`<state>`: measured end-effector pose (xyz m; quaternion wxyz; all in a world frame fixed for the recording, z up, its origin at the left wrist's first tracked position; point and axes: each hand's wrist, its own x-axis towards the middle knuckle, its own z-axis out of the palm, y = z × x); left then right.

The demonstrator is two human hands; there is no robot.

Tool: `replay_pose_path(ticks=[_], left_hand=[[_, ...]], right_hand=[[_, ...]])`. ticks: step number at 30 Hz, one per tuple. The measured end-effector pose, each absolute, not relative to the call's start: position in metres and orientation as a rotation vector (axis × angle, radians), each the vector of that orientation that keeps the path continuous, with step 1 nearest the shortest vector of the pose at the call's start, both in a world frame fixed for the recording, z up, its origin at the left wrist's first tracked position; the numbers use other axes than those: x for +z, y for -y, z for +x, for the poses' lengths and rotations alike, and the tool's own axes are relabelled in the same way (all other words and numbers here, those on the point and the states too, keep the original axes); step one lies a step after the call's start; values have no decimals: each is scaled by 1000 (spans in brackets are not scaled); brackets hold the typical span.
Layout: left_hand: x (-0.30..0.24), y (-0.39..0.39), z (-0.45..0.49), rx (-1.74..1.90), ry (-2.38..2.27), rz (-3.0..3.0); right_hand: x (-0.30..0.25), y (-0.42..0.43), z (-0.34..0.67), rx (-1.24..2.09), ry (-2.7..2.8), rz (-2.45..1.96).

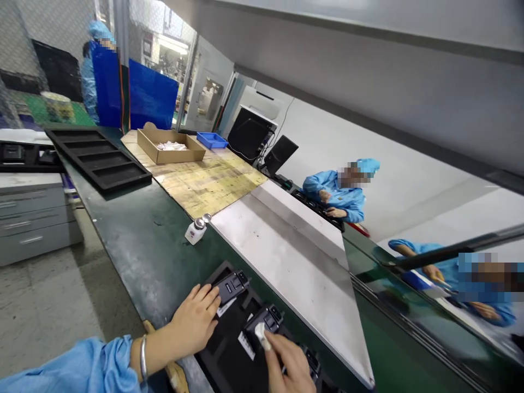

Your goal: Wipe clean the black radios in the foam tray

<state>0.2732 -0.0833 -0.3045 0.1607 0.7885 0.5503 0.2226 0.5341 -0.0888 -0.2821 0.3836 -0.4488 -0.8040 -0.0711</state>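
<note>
"What's gripped?"
"A white wad (260, 332), pinched by the right hand (291, 363) over a black device (267, 315) in the black tray (227, 360); the frame cuts off its wrist."
"And the left hand (194, 322)?"
"At another device (231, 286); I can't tell whether it grips."

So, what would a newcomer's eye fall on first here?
Probably the right hand, low in the middle, pinching a white wad at a black device in a dark tray. The left hand lies over the tray's left side, at another black device. Beyond, a white bottle stands on the green bench.
</note>
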Motion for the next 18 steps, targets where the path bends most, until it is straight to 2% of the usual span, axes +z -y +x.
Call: replay_pose_path(ticks=[4,9,13,18], left_hand=[[-307,84,268,624,-1474,2209],[-329,76,270,628,-1432,2203],[-355,62,275,607,-1426,2318],[-374,52,281,621,-1548,2490]], right_hand=[[-249,9,470,-55,2083,-1095],[-234,-71,367,109,2188,-1144],[-228,-102,305,73,2268,-1167],[-225,-113,275,-27,2390,-1225]])
